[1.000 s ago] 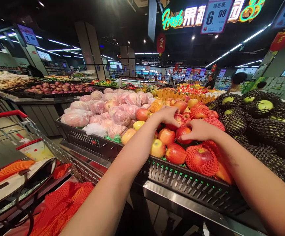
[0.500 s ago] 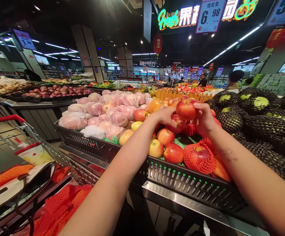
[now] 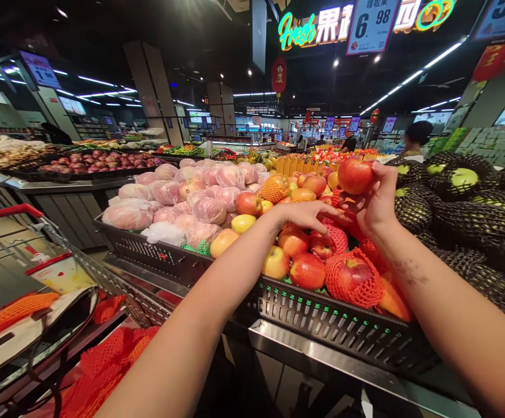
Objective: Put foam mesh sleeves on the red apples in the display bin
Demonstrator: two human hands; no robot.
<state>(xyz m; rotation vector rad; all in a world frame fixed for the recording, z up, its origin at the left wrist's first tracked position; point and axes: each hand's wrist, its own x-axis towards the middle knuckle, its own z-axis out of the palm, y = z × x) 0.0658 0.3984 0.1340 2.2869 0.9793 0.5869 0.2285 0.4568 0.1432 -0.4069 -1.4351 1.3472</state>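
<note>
My right hand (image 3: 379,200) is raised above the front of the black crate (image 3: 322,313), its fingers closed around a red apple (image 3: 355,175). My left hand (image 3: 315,215) reaches across the crate with fingers stretched out, over a red foam net (image 3: 337,237) and close to a small dark-red apple (image 3: 322,244). Whether its fingertips touch the net or fruit beneath, I cannot tell. Several bare red and yellow apples lie below that hand, among them a red one (image 3: 307,271). Nearer the crate's front edge sits an apple in a red foam net (image 3: 353,277).
Film-wrapped pink fruit (image 3: 211,210) fills the crate's left part. Large green fruit in black nets (image 3: 474,229) is piled to the right. A shopping cart (image 3: 12,210) with red foam nets (image 3: 113,366) and a cup (image 3: 56,271) stands at lower left. Another person (image 3: 416,139) is farther back.
My right hand has carried the red apple right and slightly up. My left hand has moved right, its fingers now extended, and the apple formerly under them lies lower in the crate.
</note>
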